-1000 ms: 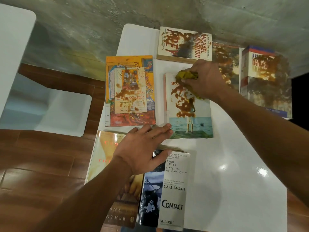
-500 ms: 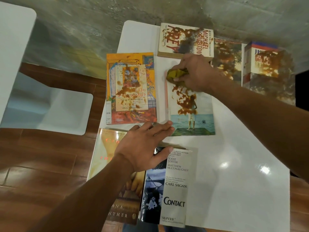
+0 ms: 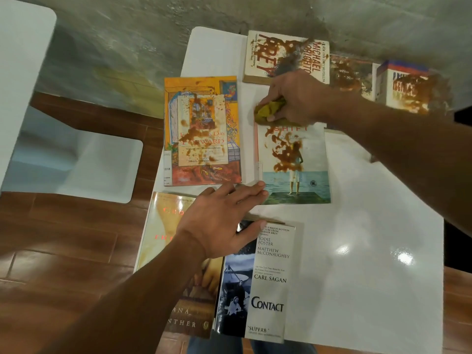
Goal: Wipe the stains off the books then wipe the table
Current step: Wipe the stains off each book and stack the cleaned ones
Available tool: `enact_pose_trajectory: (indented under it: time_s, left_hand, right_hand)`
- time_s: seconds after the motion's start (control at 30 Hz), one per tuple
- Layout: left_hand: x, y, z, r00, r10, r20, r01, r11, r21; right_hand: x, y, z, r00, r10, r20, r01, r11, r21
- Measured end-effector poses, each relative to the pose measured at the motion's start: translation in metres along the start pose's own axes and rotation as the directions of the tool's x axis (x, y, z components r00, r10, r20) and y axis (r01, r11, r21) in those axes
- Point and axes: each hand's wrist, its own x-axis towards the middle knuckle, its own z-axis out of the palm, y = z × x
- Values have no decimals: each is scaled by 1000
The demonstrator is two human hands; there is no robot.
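Observation:
My right hand (image 3: 296,95) grips a crumpled yellow cloth (image 3: 268,111) pressed on the top left corner of the white-and-sea-cover book (image 3: 293,162), which carries brown stains down its middle. My left hand (image 3: 222,221) lies flat, fingers spread, fingertips on that book's lower left corner, palm over two clean books: a cream one (image 3: 163,226) and the Contact book (image 3: 265,284). Stained books lie around: an orange one (image 3: 201,131) to the left, a Crichton paperback (image 3: 283,54) at the back, and two more (image 3: 350,75) (image 3: 406,85) at the back right.
The white table (image 3: 370,264) has bare glossy surface on its right half. A white chair (image 3: 76,162) stands to the left over the wooden floor (image 3: 51,251). A grey concrete wall (image 3: 153,34) runs behind the table.
My right hand has slid the cloth leftward from the book's top middle to its top left corner. My left hand has stayed in place on the books.

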Motion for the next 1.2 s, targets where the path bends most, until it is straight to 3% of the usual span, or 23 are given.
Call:
enact_pose_trajectory:
  time_s: [0.13,0.23,0.37,0.47,0.6,0.73,0.87,0.93,1.0,1.07,1.13,1.2]
  left_hand:
    - [0,-1,0,1000,-2,-9,1,1000,-9]
    - [0,0,0,1000,-1,-4,1,1000,0]
    - [0,0,-1,1000,-7,1,7,1000,10]
    - [0,0,-1,1000,-10,3,9,1000,15]
    - [0,0,0,1000,-13,-1,13,1000,17]
    - [0,1,0,1000,-11,-14,11,1000,18]
    - [0,0,0,1000,-10,-17,11,1000,20]
    - [0,0,0,1000,-10,-18,10,1000,24]
    - [1,1,-1,1000,-12,-2,12,1000,22]
    - [0,0,-1,1000,-11,1,11,1000,21]
    - [0,1,-1,1000,-9,-5,9,1000,23]
    - [1,1,-1,1000,-12,1,12,1000,16]
  right_hand:
    - [-5,0,-1,999,-33,-37,33,999,3]
    - [-10,1,-1,996,-72,54,71,997,11]
    - [-13,7,-1,999,1,-41,0,1000,11]
    - [-18,1,4,995,-77,61,76,997,21]
    - [-18,7,5,996,53,-71,-49,997,59]
    - [-22,-1,6,996,-25,82,26,1000,-9]
    - [-22,1,3,1000,17,-17,-17,999,41]
    - [-23,-4,5,993,-72,93,74,997,-18]
    - [-22,-3,1,986,-71,150,77,997,-33]
    - [-19,3,-2,999,-7,49,6,1000,5]
    - [-22,2,3,999,-32,17,32,999,-2]
    - [-27,-4,9,981,-129,147,131,991,-6]
